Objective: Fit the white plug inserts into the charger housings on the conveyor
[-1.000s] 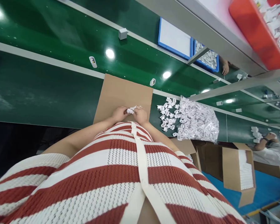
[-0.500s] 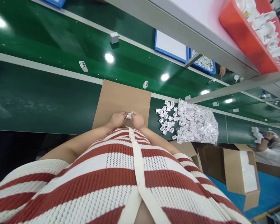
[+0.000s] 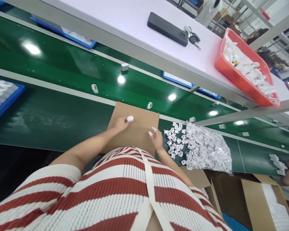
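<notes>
My left hand (image 3: 121, 124) is closed around a small white plastic charger housing (image 3: 130, 118), just above the cardboard sheet (image 3: 139, 120). My right hand (image 3: 157, 140) is over the sheet's right side. Its thumb and forefinger are apart, with white coverings on their tips, and I see nothing held between them. Beside that hand lies a loose heap of small white plastic parts (image 3: 174, 141). A clear plastic bag (image 3: 209, 147) full of similar parts adjoins the heap.
A green conveyor (image 3: 69, 70) carries spaced white housings past the bench. Overhead, a white shelf (image 3: 125, 19) holds a black case (image 3: 167, 28), keys (image 3: 192, 37) and a red bin (image 3: 245, 77). A blue tray (image 3: 7, 102) is at left; an open carton (image 3: 257, 202) stands at lower right.
My hands were together over a small white part and are now apart, the left holding a housing. The view has shifted, showing more of the shelf and the blue tray at left.
</notes>
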`<state>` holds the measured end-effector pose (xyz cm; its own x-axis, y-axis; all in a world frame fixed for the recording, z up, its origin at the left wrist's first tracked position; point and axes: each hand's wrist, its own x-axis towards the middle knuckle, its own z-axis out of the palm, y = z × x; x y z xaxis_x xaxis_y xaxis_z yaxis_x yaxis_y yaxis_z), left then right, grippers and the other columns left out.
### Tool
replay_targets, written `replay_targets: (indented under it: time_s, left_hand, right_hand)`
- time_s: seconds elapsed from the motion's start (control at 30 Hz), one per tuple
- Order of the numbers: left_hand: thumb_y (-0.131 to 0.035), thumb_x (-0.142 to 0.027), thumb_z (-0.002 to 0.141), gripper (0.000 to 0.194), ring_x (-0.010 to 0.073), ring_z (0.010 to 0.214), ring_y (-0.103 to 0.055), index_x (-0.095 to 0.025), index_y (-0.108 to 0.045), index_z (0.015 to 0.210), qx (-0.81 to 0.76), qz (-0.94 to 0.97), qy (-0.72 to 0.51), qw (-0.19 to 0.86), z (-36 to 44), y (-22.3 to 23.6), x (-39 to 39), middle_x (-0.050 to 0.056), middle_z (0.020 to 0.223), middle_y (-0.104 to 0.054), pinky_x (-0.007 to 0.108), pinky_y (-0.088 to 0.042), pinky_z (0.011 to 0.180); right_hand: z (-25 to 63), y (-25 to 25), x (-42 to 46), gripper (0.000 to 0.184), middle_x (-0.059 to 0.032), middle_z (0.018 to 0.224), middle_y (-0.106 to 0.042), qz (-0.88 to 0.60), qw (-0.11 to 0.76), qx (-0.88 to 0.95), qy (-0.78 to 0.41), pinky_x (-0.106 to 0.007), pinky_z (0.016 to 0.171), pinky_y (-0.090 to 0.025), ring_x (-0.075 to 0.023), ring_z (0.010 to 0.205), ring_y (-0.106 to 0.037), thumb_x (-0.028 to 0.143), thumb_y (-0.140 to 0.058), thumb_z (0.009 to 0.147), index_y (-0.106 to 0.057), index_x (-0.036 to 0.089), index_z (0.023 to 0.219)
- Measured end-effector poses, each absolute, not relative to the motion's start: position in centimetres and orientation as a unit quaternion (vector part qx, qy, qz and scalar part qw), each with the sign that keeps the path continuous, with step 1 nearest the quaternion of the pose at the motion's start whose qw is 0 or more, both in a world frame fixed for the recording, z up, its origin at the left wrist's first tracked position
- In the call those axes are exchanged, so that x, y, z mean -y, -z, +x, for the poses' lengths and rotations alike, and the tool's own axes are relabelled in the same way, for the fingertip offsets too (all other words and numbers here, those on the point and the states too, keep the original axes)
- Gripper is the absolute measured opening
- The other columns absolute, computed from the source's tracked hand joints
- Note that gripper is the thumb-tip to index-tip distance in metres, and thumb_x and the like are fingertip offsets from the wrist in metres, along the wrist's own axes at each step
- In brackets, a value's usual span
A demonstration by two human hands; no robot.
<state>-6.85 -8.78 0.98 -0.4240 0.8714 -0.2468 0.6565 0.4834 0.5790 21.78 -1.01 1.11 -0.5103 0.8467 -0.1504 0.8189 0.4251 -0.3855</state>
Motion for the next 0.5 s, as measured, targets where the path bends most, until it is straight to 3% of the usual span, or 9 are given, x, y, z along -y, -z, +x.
replay_targets:
  time_s: [0.13,0.27,0.4,0.5]
  left_hand:
    - [-0.06,-0.04,0.098,0.041,0.0343,0.109,-0.068,-0.017,-0.068,0.131,-0.873,0.373,-0.233,0.209,-15.2,-2.0,3.8,0.014,0.116,-0.073,0.039,-0.055,0.089]
    - [-0.057,-0.033,0.097,0.045,0.041,0.119,-0.063,-0.013,-0.065,0.136,-0.904,0.305,-0.242,0.176,-21.8,-2.4,0.1,0.02,0.128,-0.067,0.048,-0.053,0.096]
    - [-0.06,-0.03,0.094,0.046,0.0429,0.117,-0.062,-0.01,-0.065,0.135,-0.912,0.285,-0.237,0.179,-24.4,-1.9,-0.5,0.022,0.123,-0.068,0.051,-0.053,0.095]
    - [-0.064,-0.023,0.091,0.061,0.0384,0.137,-0.047,-0.011,-0.052,0.149,-0.912,0.303,-0.246,0.123,-25.0,-1.9,1.2,0.017,0.147,-0.056,0.051,-0.041,0.114]
  right_hand:
    - [25.5,-0.8,-1.6,0.05,-0.0242,0.144,-0.058,-0.58,0.009,0.799,-0.16,-0.048,0.115,-0.039,-0.0355,0.139,-0.051,0.026,-0.054,0.096,-0.059,0.008,0.142]
    - [27.8,0.0,-2.2,0.044,-0.0272,0.132,-0.062,-0.645,-0.043,0.752,-0.13,-0.055,0.106,-0.042,-0.0408,0.124,-0.06,0.019,-0.06,0.088,-0.066,0.008,0.131]
    - [29.6,0.7,-1.8,0.04,-0.0197,0.125,-0.064,-0.658,-0.067,0.74,-0.12,-0.046,0.099,-0.046,-0.0345,0.114,-0.064,0.014,-0.056,0.087,-0.069,0.015,0.125]
    - [31.1,0.7,-1.5,0.036,-0.018,0.123,-0.063,-0.653,-0.063,0.745,-0.117,-0.042,0.095,-0.048,-0.0322,0.112,-0.064,0.011,-0.051,0.086,-0.072,0.016,0.115]
